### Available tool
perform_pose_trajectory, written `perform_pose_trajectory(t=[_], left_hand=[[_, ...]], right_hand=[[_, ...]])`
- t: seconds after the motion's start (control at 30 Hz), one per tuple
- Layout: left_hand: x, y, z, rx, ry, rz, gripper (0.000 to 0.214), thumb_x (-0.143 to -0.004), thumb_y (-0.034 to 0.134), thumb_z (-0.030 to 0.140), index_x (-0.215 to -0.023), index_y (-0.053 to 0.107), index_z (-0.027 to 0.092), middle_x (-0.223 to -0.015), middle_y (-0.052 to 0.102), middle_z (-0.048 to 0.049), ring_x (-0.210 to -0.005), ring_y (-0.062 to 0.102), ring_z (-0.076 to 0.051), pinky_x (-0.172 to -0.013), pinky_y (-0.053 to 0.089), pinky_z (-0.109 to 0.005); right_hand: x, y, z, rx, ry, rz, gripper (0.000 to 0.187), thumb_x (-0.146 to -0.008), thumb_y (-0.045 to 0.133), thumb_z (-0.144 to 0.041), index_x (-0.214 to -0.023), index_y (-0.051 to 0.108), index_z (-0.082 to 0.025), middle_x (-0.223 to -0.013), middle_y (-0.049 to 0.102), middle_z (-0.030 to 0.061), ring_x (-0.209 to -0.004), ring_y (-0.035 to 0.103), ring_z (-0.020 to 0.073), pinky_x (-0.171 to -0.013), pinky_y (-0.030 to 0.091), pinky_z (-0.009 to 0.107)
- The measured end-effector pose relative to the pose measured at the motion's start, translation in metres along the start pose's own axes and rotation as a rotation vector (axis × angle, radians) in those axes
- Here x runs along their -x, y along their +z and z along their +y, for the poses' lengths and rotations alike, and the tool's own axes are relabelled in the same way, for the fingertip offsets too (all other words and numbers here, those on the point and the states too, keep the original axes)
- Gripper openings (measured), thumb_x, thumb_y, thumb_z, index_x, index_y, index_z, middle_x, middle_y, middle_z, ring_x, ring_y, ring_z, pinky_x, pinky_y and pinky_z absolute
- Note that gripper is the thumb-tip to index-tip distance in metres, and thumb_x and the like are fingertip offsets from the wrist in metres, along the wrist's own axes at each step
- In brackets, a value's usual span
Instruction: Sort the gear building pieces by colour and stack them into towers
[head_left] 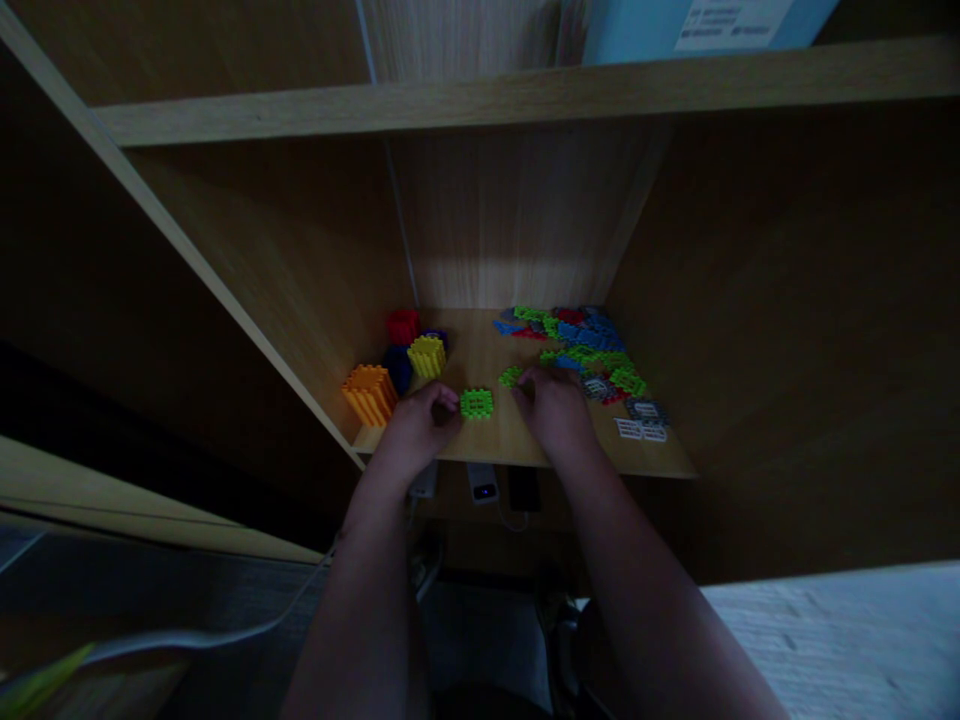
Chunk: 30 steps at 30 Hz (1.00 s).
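A bright green interlocking plastic tile (476, 403) lies near the shelf's front, perhaps with more beneath it. My left hand (421, 425) is at its left edge, fingers bent and a gap between them and the thumb; I cannot tell whether they touch it. My right hand (553, 408) pinches another green tile (511, 376) just behind and right of the first. Stacks of same-coloured tiles stand at the left: orange (370, 395), yellow (427, 357), red (404, 326) and dark blue (399, 368). A loose mixed pile of tiles (592, 333) spreads along the right side.
Wooden side walls and an upper shelf board (480, 105) enclose the space. A light blue box (637, 30) sits on the upper shelf. White frame pieces (641, 430) lie at the front right. Below are a power bank (484, 485), a dark flat device (523, 489) and cables.
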<state>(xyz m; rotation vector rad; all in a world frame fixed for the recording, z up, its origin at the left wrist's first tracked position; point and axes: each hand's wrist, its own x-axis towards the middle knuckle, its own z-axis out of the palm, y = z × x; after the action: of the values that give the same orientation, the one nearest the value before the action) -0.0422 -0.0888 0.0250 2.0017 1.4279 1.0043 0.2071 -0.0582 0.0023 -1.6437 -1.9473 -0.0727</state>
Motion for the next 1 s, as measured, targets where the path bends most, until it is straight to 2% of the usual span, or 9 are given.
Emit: perform_pose_trajectory(t=[0.3, 0.43, 0.6, 0.77, 1.0], left_hand=[[-0.003, 0.003, -0.002, -0.012, -0.017, 0.022, 0.014, -0.089, 0.072, 0.015, -0.1, 0.07, 0.023, -0.102, 0.08, -0.0028, -0.097, 0.076, -0.022, -0.094, 0.06, -0.036], [-0.007, 0.008, -0.002, -0.022, 0.01, 0.013, 0.013, -0.09, 0.071, 0.016, -0.102, 0.07, 0.023, -0.101, 0.079, -0.0029, -0.098, 0.077, -0.022, -0.092, 0.059, -0.036], [-0.014, 0.015, -0.001, -0.049, 0.025, -0.001, 0.013, -0.091, 0.07, 0.016, -0.102, 0.07, 0.023, -0.104, 0.081, -0.0032, -0.099, 0.077, -0.022, -0.092, 0.058, -0.036], [-0.016, 0.02, -0.003, -0.025, 0.054, 0.018, 0.013, -0.09, 0.07, 0.016, -0.101, 0.07, 0.024, -0.102, 0.08, -0.0023, -0.098, 0.077, -0.022, -0.092, 0.059, -0.036], [-0.013, 0.019, -0.001, -0.051, 0.035, 0.042, 0.012, -0.09, 0.071, 0.016, -0.099, 0.069, 0.024, -0.105, 0.081, -0.0023, -0.101, 0.077, -0.023, -0.095, 0.058, -0.038]], right_hand=[[0.002, -0.005, 0.0, -0.016, -0.017, 0.052, 0.011, -0.1, 0.07, -0.022, -0.109, 0.075, -0.02, -0.107, 0.079, 0.0142, -0.11, 0.067, 0.0345, -0.105, 0.047, 0.047], [0.002, -0.012, 0.003, -0.137, -0.066, 0.062, 0.008, -0.102, 0.069, -0.024, -0.109, 0.073, -0.022, -0.112, 0.079, 0.0112, -0.113, 0.067, 0.0325, -0.106, 0.049, 0.045], [0.002, -0.021, 0.003, -0.281, -0.204, 0.017, 0.004, -0.104, 0.07, -0.025, -0.108, 0.071, -0.025, -0.114, 0.079, 0.0078, -0.115, 0.068, 0.0295, -0.108, 0.05, 0.044], [0.002, -0.018, -0.004, -0.352, -0.31, -0.074, 0.008, -0.104, 0.07, -0.022, -0.111, 0.07, -0.026, -0.117, 0.079, 0.007, -0.117, 0.069, 0.0284, -0.11, 0.05, 0.045], [0.002, -0.017, -0.006, -0.339, -0.339, -0.125, 0.014, -0.103, 0.071, -0.021, -0.117, 0.071, -0.026, -0.121, 0.079, 0.0069, -0.119, 0.069, 0.0284, -0.111, 0.051, 0.045]])
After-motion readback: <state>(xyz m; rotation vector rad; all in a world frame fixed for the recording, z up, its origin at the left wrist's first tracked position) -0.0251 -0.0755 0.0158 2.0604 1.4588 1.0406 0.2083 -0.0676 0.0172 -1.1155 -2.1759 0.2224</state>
